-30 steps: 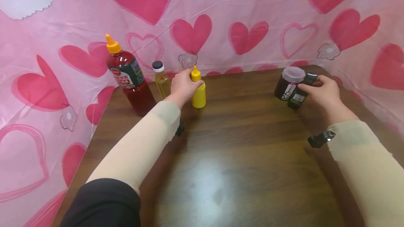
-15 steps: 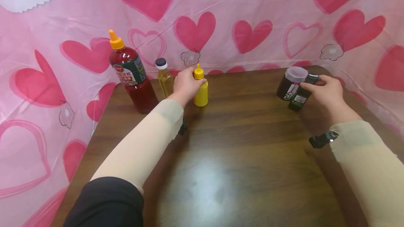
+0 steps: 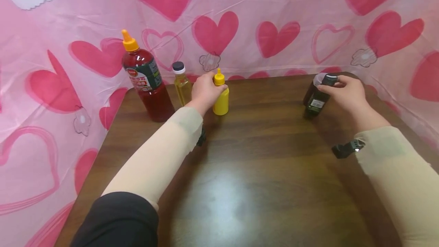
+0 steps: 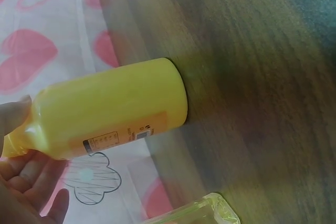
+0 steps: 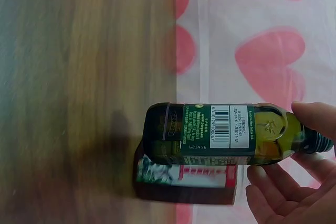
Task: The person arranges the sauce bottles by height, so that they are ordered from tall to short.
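2 at once, held by the neck

Pinching the yellow bottle [image 3: 222,103] round its neck with the left hand [image 3: 207,90], upright below the grip. Likewise grasping the green bottle [image 5: 226,134] with the right hand [image 3: 346,91], tilted, in front of a dark jar [image 5: 184,186]. Farther left, a red sauce bottle [image 3: 147,90] and a black-capped bottle [image 3: 183,89]. Beneath, a brown wood-grained table [image 3: 260,155]; behind, pink heart-printed cloth [image 3: 247,58].

Squeeze bottle [image 3: 221,102] yellow. Left of it: red sauce bottle [image 3: 145,81], orange cap [image 3: 130,44]. Right: dark green oil bottle [image 3: 319,97]. Behind: pink cloth [image 3: 248,18], red hearts [image 3: 277,38]. Under: brown wood-grain table [image 3: 271,140].
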The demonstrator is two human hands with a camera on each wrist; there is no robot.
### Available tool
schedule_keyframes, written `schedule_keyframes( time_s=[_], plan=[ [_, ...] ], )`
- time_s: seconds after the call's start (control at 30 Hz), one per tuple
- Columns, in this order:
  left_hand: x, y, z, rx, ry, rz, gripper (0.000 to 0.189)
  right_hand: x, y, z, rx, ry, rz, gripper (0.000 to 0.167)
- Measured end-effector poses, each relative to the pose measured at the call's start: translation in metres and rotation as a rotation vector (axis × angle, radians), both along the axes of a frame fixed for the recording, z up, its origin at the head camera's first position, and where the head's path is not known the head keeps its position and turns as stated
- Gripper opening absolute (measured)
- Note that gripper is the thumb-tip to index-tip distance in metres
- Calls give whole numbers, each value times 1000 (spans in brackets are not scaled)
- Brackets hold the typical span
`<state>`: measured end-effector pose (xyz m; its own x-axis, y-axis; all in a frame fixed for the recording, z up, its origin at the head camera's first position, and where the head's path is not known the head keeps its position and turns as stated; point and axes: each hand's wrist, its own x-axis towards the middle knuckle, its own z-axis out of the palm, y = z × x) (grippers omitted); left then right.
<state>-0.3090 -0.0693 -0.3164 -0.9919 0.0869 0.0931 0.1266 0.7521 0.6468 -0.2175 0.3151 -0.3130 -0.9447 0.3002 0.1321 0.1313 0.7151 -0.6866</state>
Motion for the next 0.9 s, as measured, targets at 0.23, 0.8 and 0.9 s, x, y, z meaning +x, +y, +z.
schedule_keyframes(
  time_s=[0.23, 0.8, 0.9],
  plan=[
    [2, 2, 2, -7, 8, 6, 44, -12, -17, 14, -23, -42, 60, 81],
    [0, 3, 1, -6, 11, 18, 43, -34, -61, 36, -126, -47, 94, 65],
    [0, 4, 2, -7, 8, 12, 43, -36, -67, 37, -116, -42, 91, 65]
  ],
)
